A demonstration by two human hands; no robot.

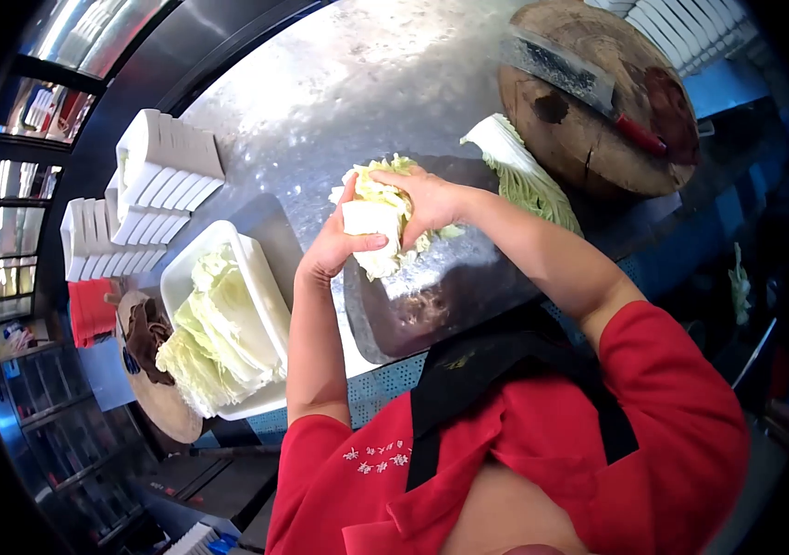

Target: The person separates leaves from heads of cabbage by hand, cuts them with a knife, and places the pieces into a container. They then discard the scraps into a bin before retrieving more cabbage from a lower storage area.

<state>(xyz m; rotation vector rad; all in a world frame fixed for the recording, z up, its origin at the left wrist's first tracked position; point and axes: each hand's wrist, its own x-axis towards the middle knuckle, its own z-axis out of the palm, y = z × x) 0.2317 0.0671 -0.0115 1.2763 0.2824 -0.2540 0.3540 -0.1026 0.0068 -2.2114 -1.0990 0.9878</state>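
Note:
Between both hands is a piece of napa cabbage (372,225), its white stalk side facing me and pale yellow leaves at the top. My left hand (332,242) grips it from the left, thumb across the stalk. From the right, my right hand (427,203) wraps round the leafy side. Beneath them lies a dark cutting board (441,305) on the metal table, with leaf scraps near the hands. A long cabbage wedge (526,176) lies to the right of the board. Left of my left forearm, a white tub (270,296) holds more cabbage leaves (219,333).
A round wooden chopping block (542,120) at the back right carries a cleaver (566,69) with a red handle. White trays stand in stacks (168,171) at the left. Another round board (168,412) with a brown cloth (147,338) sits beyond the tub.

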